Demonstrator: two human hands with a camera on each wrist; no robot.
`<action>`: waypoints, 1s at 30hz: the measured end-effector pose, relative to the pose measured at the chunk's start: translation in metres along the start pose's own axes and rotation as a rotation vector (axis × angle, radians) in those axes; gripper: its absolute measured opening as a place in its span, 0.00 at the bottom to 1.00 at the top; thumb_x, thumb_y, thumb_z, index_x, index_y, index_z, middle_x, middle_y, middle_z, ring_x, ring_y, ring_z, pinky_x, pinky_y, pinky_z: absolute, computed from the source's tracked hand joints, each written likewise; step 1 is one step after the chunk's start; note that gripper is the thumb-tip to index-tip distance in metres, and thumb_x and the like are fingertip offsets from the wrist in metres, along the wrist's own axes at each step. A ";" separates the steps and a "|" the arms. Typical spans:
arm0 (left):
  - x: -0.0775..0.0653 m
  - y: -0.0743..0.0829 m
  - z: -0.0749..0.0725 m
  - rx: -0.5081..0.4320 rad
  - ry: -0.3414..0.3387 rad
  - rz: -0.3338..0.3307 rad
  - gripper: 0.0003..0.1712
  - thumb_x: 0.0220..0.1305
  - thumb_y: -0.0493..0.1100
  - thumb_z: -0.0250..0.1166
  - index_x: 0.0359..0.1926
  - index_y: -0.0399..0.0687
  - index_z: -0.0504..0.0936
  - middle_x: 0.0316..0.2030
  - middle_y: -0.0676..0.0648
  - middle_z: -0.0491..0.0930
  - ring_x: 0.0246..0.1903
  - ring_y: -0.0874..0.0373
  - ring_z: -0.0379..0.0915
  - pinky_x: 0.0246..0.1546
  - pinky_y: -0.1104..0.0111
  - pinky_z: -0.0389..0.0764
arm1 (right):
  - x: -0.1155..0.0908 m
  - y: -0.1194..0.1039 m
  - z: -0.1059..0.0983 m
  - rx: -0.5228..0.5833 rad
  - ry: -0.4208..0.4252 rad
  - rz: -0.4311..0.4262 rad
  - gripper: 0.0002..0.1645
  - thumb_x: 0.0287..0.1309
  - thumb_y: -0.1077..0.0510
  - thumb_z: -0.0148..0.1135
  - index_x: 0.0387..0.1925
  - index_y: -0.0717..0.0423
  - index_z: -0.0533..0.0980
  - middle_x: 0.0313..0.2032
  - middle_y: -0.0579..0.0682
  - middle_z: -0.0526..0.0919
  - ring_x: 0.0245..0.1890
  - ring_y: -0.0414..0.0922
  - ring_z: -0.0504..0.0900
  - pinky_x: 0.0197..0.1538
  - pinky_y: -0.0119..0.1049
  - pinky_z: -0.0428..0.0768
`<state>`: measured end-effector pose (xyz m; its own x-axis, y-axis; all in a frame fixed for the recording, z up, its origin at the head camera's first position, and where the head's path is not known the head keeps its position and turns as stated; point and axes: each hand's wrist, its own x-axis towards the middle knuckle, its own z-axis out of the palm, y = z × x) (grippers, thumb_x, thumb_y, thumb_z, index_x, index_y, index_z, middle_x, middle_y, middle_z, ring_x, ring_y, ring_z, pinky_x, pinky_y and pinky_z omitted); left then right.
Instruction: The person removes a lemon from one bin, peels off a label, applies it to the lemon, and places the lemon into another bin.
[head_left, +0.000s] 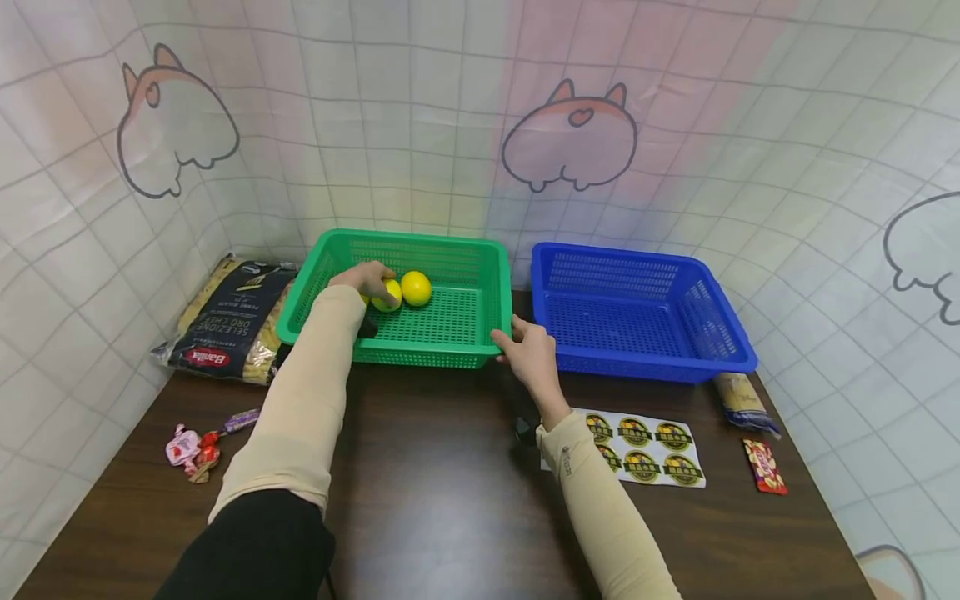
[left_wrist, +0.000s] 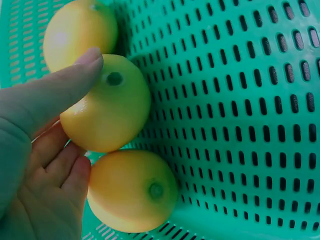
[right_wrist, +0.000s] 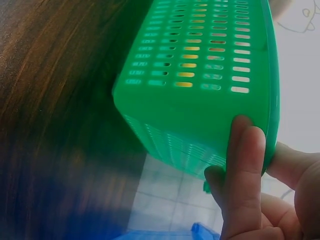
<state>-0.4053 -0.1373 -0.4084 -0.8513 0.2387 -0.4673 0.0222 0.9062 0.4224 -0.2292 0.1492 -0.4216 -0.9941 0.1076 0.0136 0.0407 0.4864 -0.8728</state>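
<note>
Left hand (head_left: 365, 277) is down inside the green basket (head_left: 427, 354), thumb and fingers curled in a grip; left arm (head_left: 303, 400) stretches over its near side; right hand (head_left: 531, 352) pinches its near right corner, fingers outside. Right arm (head_left: 603, 517) kinda angles up toward it.

The dark wood-grain worktop (head_left: 427, 483) carries a green basket (head_left: 420, 356) and a blue basket (head_left: 607, 325) along its far edge, a pasta bag (head_left: 236, 321) at the far left corner, wrapped sweets (head_left: 183, 448) near the left edge, a sticker sheet (head_left: 645, 454) right of centre, and, by the right edge, a red packet (head_left: 765, 467) and a tan packet (head_left: 745, 404), perhaps partly beneath the blue basket.
</note>
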 end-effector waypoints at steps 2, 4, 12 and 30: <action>-0.001 0.001 0.002 0.000 0.008 -0.028 0.44 0.67 0.49 0.66 0.77 0.49 0.55 0.77 0.38 0.52 0.71 0.40 0.58 0.68 0.47 0.70 | 0.000 -0.001 0.001 -0.006 -0.002 -0.006 0.37 0.66 0.51 0.63 0.71 0.60 0.65 0.54 0.62 0.85 0.24 0.41 0.88 0.39 0.42 0.88; -0.004 0.002 0.004 0.022 0.018 -0.037 0.45 0.65 0.48 0.68 0.77 0.48 0.56 0.77 0.38 0.52 0.70 0.40 0.57 0.66 0.46 0.71 | 0.001 -0.001 0.002 -0.013 -0.006 -0.008 0.37 0.66 0.50 0.63 0.71 0.61 0.64 0.54 0.61 0.85 0.25 0.42 0.88 0.37 0.38 0.88; -0.005 0.006 0.008 0.097 0.080 0.001 0.45 0.58 0.42 0.71 0.74 0.41 0.62 0.71 0.33 0.59 0.63 0.40 0.62 0.55 0.51 0.77 | 0.003 0.000 0.003 -0.026 0.015 -0.014 0.37 0.66 0.50 0.63 0.71 0.61 0.65 0.53 0.61 0.86 0.30 0.53 0.90 0.30 0.30 0.85; -0.021 0.009 -0.025 -0.249 0.191 0.159 0.40 0.71 0.68 0.47 0.59 0.38 0.75 0.55 0.35 0.75 0.53 0.43 0.73 0.61 0.51 0.76 | 0.002 0.003 0.003 0.014 0.007 0.007 0.38 0.67 0.50 0.62 0.73 0.57 0.62 0.54 0.60 0.85 0.31 0.52 0.90 0.40 0.40 0.89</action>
<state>-0.4001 -0.1427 -0.3749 -0.9306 0.2793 -0.2366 0.0539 0.7441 0.6659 -0.2317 0.1482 -0.4259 -0.9931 0.1172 0.0105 0.0465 0.4730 -0.8798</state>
